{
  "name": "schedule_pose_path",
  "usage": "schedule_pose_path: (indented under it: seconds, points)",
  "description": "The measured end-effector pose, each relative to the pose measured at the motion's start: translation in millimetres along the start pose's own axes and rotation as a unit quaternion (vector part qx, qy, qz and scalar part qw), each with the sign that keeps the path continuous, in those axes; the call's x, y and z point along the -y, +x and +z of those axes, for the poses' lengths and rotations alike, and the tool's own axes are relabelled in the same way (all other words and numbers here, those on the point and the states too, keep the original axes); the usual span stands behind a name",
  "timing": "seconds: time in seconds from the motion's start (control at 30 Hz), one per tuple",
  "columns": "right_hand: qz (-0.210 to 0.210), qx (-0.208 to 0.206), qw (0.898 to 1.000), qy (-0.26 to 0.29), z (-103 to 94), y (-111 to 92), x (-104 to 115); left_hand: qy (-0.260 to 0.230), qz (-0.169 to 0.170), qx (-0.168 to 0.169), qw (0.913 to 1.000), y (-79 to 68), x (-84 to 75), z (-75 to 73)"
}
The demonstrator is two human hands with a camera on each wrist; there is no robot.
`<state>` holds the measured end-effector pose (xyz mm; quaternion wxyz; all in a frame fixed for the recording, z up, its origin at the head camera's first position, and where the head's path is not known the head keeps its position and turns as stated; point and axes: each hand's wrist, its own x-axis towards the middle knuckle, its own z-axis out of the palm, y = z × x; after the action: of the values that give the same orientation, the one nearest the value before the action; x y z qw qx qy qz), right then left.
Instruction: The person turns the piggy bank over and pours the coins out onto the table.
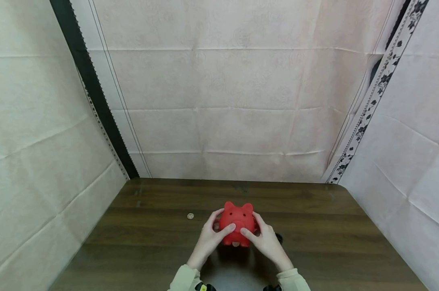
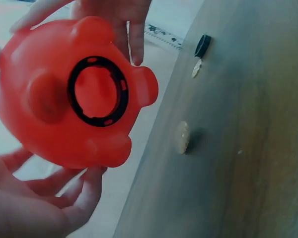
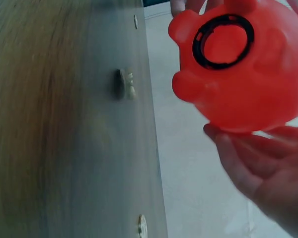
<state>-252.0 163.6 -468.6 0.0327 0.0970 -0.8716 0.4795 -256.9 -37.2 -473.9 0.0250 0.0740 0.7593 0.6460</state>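
A red pig-shaped piggy bank (image 1: 237, 220) is held up off the wooden table by both hands, its snout toward the head camera. My left hand (image 1: 208, 238) grips one side, thumb on the front. On the other side my right hand (image 1: 268, 242) grips likewise. Both wrist views show the underside, where a black ring (image 2: 98, 91) surrounds an uncovered round hole. Below the bank, a coin (image 1: 235, 244) shows between its feet; it appears blurred, with a dark shadow beside it, as a coin (image 2: 183, 137) in the left wrist view.
A second coin (image 1: 190, 216) lies on the wooden table (image 1: 150, 250), left of the bank. A black round cap (image 2: 202, 46) rests beyond the right hand, with another coin (image 2: 196, 68) by it. Pale cloth (image 1: 241, 133) hangs behind and at both sides.
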Motion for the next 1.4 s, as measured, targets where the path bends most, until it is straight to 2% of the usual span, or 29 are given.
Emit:
schedule_pose_path:
  seconds: [0.27,0.43,0.53,0.63,0.7,0.8,0.93,1.03,1.2,1.3,1.4]
  points:
    - [-0.055,0.021,0.996,0.066,-6.0,-5.7,0.3,0.035,0.072,0.04,0.996,-4.5,-4.9,-14.1]
    - [-0.096,0.028,0.992,0.075,-6.5,-7.8,-0.3,0.025,0.098,0.063,0.9928,-6.3,-4.9,-19.0]
    - [-0.132,0.036,0.988,0.07,-5.0,-7.5,-3.5,0.013,0.111,0.074,0.991,-7.0,-1.9,-20.8]
    - [-0.193,0.036,0.979,0.059,-2.2,-6.4,-6.8,0.019,0.137,0.074,0.9876,-6.6,0.8,-20.7]
    - [-0.239,0.032,0.969,0.054,-0.7,-5.0,-8.3,0.027,0.167,0.07,0.983,-6.6,1.5,-20.2]
    - [-0.297,0.017,0.953,0.049,0.7,-2.8,-9.3,0.041,0.234,0.063,0.9694,-6.4,3.2,-18.8]
    - [-0.334,-0.004,0.942,0.038,0.1,-3.9,-4.0,0.046,0.299,0.049,0.9518,-6.5,7.2,-15.7]
    - [-0.339,-0.016,0.94,0.023,-2.7,-9.3,8.6,0.044,0.308,0.044,0.9494,-7.0,8.7,-13.4]
    - [-0.33,-0.02,0.944,0.002,-9.6,-19.4,32.1,0.035,0.302,0.045,0.9514,-9.2,8.5,-11.1]
    - [-0.33,-0.022,0.944,-0.006,-10.3,-20.9,35.3,0.031,0.294,0.044,0.9542,-10.0,8.0,-10.2]
    - [-0.337,-0.027,0.941,-0.008,-7.9,-18.4,29.6,0.03,0.284,0.039,0.9575,-10.6,7.4,-9.7]
